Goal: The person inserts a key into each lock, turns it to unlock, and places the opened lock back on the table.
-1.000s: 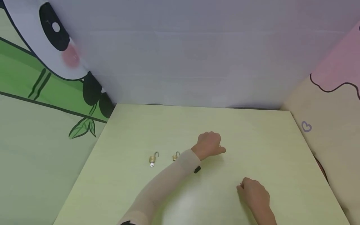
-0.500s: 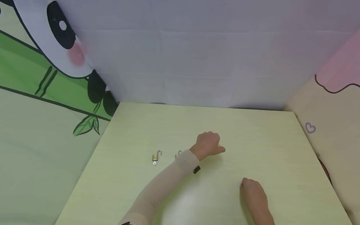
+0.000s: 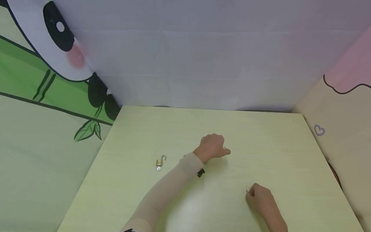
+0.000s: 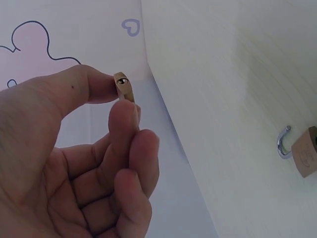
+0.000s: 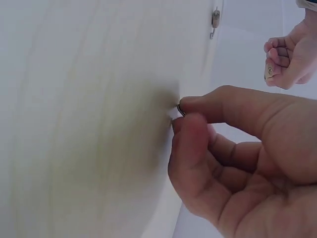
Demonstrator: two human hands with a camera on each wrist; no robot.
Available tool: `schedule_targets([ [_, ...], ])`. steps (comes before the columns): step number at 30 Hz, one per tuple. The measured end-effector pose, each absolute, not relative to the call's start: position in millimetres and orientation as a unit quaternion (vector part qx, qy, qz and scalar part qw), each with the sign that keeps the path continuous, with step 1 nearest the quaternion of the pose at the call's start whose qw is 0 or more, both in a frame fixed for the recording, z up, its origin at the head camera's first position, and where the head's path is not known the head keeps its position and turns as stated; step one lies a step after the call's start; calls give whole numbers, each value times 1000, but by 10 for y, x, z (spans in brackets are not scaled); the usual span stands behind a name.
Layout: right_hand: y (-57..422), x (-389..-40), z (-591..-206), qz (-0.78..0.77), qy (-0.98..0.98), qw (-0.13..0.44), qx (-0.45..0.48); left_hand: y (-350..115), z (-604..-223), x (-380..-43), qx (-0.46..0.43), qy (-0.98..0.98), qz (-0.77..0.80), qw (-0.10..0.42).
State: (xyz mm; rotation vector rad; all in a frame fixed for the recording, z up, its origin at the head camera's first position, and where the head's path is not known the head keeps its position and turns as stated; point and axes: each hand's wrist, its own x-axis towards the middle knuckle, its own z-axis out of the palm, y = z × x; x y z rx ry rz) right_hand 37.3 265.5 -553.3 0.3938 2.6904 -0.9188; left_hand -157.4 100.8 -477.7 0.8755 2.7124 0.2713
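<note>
In the left wrist view my left hand point(image 4: 94, 144) pinches a small brass padlock point(image 4: 124, 87) between thumb and index finger, its round keyhole face showing. The rest of it is hidden by the fingers. My right hand point(image 3: 262, 199) holds a small thin metal piece point(image 5: 181, 110) at its fingertips, close over the table; most of it is covered, so I cannot tell its kind. Left of the left sleeve, a brass padlock point(image 3: 159, 162) lies with its shackle open and a round silver key head at its base. Another open padlock point(image 4: 304, 151) is almost hidden behind the sleeve in the head view.
The pale wooden table point(image 3: 139, 129) meets a light grey backdrop point(image 3: 197, 64) at its far edge. Printed panels stand on both sides, a green one point(image 3: 58, 74) at the left and a pink and beige one point(image 3: 342, 109) at the right.
The left hand and forearm have shifted slightly left, covering more of the second padlock. The right hand has turned a little, and a thin silver tip shows at its fingers.
</note>
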Motion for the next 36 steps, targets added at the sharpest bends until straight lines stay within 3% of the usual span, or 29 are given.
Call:
schedule_targets([
  [6, 2647, 386, -5586, -388, 904, 85, 156, 1004, -4764, -1580, 305, 936, 92, 148],
  [15, 2444, 245, -5499, -620, 757, 7, 205, 1007, -4748, -1572, 304, 938, 89, 140],
  [36, 2186, -239, -5441, -705, 689, -73, 154, 1023, -4758, -1519, 307, 938, 95, 132],
])
